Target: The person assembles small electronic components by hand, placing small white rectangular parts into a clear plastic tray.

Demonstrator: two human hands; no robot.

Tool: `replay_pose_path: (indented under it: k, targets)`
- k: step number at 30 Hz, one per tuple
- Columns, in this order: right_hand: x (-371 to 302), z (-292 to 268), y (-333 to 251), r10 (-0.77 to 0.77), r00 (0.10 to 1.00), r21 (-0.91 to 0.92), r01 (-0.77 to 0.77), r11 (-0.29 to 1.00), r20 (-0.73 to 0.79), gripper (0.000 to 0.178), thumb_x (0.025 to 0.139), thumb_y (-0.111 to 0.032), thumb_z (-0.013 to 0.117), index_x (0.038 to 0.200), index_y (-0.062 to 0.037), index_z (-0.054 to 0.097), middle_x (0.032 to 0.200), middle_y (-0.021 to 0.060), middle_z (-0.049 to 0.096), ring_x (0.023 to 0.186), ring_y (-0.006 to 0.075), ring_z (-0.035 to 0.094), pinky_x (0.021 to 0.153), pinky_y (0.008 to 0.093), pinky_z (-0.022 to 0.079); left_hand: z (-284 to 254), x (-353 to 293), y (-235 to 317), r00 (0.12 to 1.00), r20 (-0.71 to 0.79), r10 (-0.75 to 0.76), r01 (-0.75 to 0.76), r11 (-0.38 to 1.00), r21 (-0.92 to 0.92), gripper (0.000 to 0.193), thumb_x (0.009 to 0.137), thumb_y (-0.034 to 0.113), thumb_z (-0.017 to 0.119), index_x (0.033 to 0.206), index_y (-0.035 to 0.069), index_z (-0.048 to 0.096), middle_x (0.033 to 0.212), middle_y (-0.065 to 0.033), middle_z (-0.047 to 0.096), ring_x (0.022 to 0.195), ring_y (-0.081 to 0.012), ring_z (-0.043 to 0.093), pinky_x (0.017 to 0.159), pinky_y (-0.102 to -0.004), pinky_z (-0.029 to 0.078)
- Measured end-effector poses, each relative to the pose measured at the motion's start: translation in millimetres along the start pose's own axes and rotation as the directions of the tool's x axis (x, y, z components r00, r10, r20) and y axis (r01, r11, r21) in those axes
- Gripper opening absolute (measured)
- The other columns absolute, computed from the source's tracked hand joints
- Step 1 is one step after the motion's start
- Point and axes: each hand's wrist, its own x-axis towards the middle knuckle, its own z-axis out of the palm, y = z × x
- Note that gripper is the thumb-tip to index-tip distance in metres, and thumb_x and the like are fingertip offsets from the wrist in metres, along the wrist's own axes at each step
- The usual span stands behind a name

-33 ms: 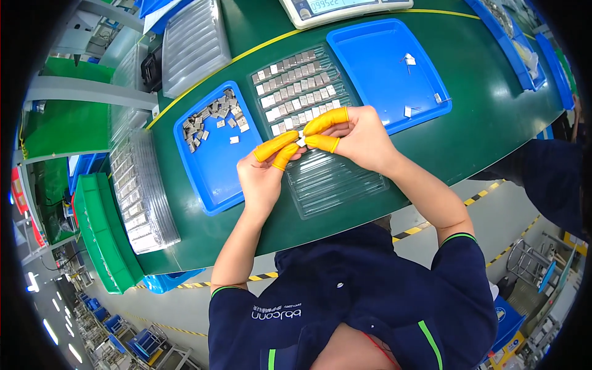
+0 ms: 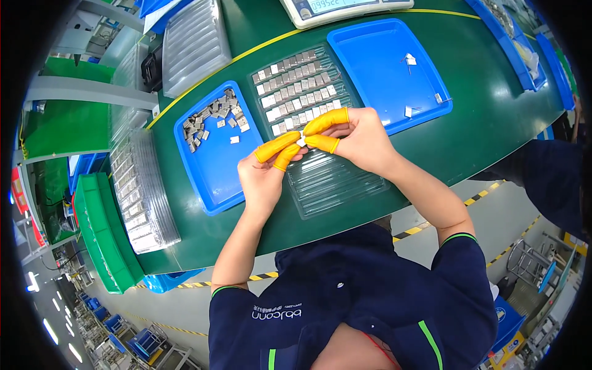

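Observation:
My left hand point(image 2: 259, 179) and my right hand point(image 2: 365, 145) meet over a clear ribbed plastic tray point(image 2: 333, 185). Yellow finger cots cover the thumb and forefinger of each. Pinched between both hands is a small white and silver connector point(image 2: 301, 142), its far parts hidden by the fingertips. Rows of similar small metal connectors point(image 2: 300, 86) fill the tray's far half, some showing white faces. Left of my hands, a blue tray point(image 2: 222, 182) contains a loose pile of metal connectors point(image 2: 216, 112). On the right, another blue tray point(image 2: 382, 71) has a few white connectors with thin wires point(image 2: 410, 60).
A digital scale point(image 2: 345, 9) stands at the far edge. Stacked clear trays point(image 2: 194, 46) lie at the far left, with more point(image 2: 139, 197) along the left edge beside a green bin point(image 2: 102, 231). Blue bins point(image 2: 509, 43) line the far right. Another person's dark clothing point(image 2: 542, 179) shows at right.

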Motion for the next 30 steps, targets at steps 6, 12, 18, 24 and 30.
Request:
replay_pose_path:
  k: [6,12,18,24,30]
  targets:
    - [0,-3,-11,0.056,0.997,-0.029,-0.057,0.998,-0.043,0.017,0.074,-0.002,0.068,0.091,0.0033,0.065,0.089,0.0086,0.066,0.080,0.0130,0.063,0.076,0.0240,0.050,-1,1,2,0.999,-0.014,-0.030,0.029,0.999,-0.035,0.022,0.081,-0.005,0.058,0.102,-0.008,0.060,0.096,-0.0153,0.063,0.083,-0.0223,0.064,0.074,-0.0286,0.054]
    - [-2,-3,-15,0.075,0.994,0.027,-0.077,0.997,0.081,0.019,0.072,-0.002,0.070,0.090,0.0022,0.065,0.087,0.0082,0.066,0.079,0.0120,0.063,0.075,0.0234,0.050,0,-4,4,0.999,0.019,0.032,-0.032,0.999,-0.005,0.019,0.080,-0.004,0.060,0.099,-0.007,0.062,0.093,-0.0139,0.063,0.080,-0.0211,0.064,0.073,-0.0282,0.054]
    - [-2,-14,-10,0.147,0.944,0.086,-0.179,0.980,0.296,0.030,0.063,0.000,0.076,0.091,0.0020,0.065,0.087,0.0078,0.065,0.077,0.0120,0.063,0.074,0.0236,0.050,-9,-4,12,0.962,0.237,-0.135,0.191,0.955,-0.228,0.017,0.077,-0.003,0.063,0.093,-0.009,0.062,0.086,-0.0183,0.064,0.075,-0.0256,0.066,0.067,-0.0313,0.055]
    - [-13,-9,-5,0.318,0.860,0.201,-0.420,0.885,0.399,0.030,0.065,0.000,0.075,0.093,0.0040,0.064,0.089,0.0099,0.066,0.080,0.0129,0.063,0.072,0.0236,0.050,-14,-11,15,0.928,0.348,-0.133,0.226,0.943,-0.244,0.015,0.075,-0.004,0.064,0.089,-0.010,0.063,0.081,-0.0186,0.065,0.072,-0.0267,0.066,0.063,-0.0313,0.056]
    - [-41,-15,-12,0.405,0.813,0.146,-0.500,0.853,0.417,0.027,0.064,0.004,0.073,0.089,0.0037,0.063,0.087,0.0097,0.066,0.081,0.0136,0.062,0.075,0.0253,0.050,0,-25,22,0.870,0.472,-0.142,0.243,0.957,-0.160,0.015,0.076,-0.002,0.065,0.089,-0.009,0.063,0.082,-0.0171,0.065,0.071,-0.0237,0.066,0.062,-0.0286,0.055]
